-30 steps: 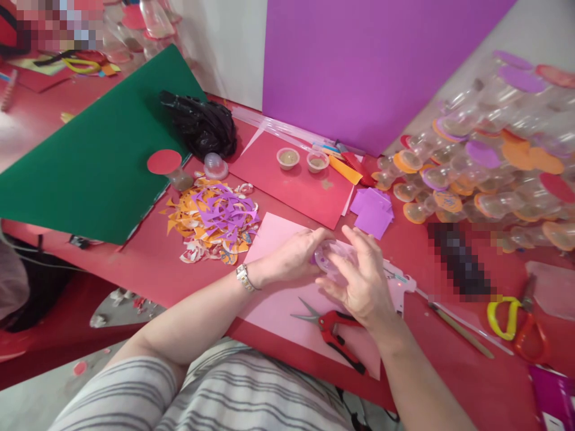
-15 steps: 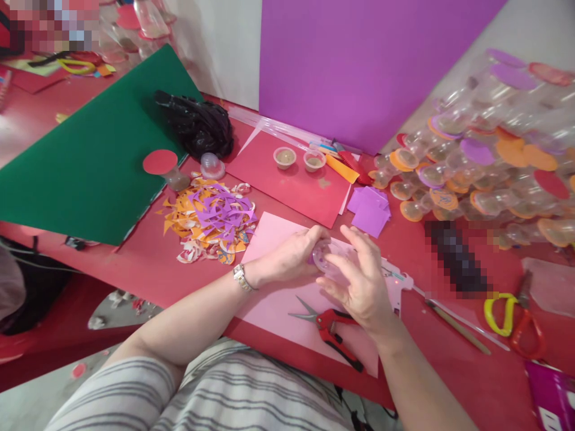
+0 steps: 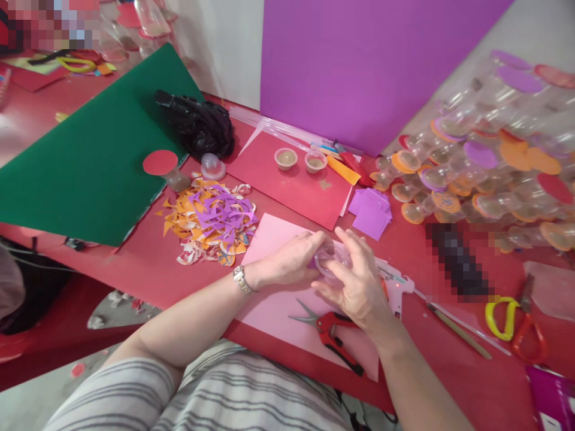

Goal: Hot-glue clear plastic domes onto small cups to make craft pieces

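A clear plastic cup with a purplish tint is held over the pink sheet. My left hand, with a watch at the wrist, is closed round its left side. From the right, my right hand has its fingers curved about the cup, one fingertip at or inside the rim; the exact contact is partly hidden. Below the hands, red-handled snips lie with blades apart. A white glue gun shows partly behind my right hand.
Orange and purple paper scraps are heaped to the left, near a green board and a black plastic bag. Two small cups stand on red card. Purple squares, stacked clear cup assemblies and scissors lie rightward.
My right hand has shifted slightly left, and its fingers have moved a little on the cup. The cup seems slightly turned in my hands; everything on the table stays put.
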Demonstrator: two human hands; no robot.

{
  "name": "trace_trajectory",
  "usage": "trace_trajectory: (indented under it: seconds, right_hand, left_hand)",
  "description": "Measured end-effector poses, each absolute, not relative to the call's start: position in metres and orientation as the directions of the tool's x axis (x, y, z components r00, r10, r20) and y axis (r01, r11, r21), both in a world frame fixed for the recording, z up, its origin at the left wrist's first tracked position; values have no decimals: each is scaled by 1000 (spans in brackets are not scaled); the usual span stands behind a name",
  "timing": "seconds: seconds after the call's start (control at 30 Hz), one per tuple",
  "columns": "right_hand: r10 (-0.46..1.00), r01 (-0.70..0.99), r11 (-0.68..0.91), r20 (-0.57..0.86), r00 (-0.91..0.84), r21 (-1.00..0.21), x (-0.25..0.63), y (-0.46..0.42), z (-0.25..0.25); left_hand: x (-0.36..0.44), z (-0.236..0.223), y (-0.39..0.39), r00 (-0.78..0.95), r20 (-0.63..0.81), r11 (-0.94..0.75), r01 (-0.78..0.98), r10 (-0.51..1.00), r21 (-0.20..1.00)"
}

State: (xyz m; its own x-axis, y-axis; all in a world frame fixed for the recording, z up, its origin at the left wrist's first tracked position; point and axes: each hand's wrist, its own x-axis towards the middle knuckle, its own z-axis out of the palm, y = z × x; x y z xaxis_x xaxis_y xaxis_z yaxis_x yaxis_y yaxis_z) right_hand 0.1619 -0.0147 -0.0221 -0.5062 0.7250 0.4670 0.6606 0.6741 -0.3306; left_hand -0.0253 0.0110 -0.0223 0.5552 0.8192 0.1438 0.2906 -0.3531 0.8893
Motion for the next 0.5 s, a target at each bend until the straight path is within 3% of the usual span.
trace_trajectory:
  seconds: [0.27,0.5]
  right_hand:
    - [663,608,705,643,-384,-364,173,-16,-12]
    - [691,644,682,593,-412,-347,173,-14,-18]
  left_hand:
    - [-27,-22,13,523,100,-322,354,846,878]
    - [-33,-17,12,569,52,-276,315,821,908]
